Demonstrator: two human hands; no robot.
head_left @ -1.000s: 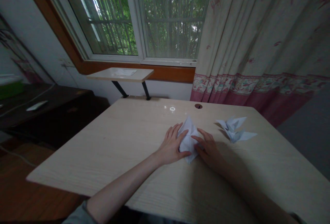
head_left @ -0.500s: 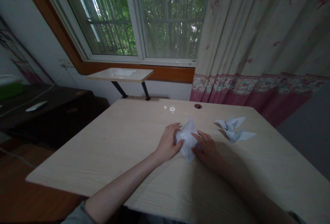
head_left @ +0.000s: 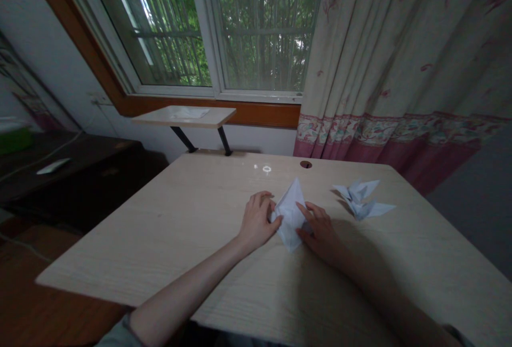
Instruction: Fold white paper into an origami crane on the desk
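A folded sheet of white paper (head_left: pixel 290 211), diamond-shaped with one point toward the window, lies on the desk between my hands. My left hand (head_left: pixel 256 222) grips its left corner, thumb on top and fingers curled at the edge. My right hand (head_left: pixel 323 234) has hold of the right side, its index finger and thumb on the paper and its palm partly over that corner. To the right of my right hand sit folded paper cranes (head_left: pixel 363 203), close together with their wings spread.
The pale wooden desk (head_left: pixel 192 240) has a round cable hole (head_left: pixel 306 164) near its back edge. A small raised shelf (head_left: pixel 184 118) at back left carries a flat white sheet (head_left: pixel 191 112). A curtain (head_left: pixel 384 128) hangs behind the desk; a dark cabinet (head_left: pixel 80 171) stands at left.
The paper's far point looks smoother and taller, and the centre crease on the near half shows less. Both hands stay on the paper's sides. The view has shifted slightly.
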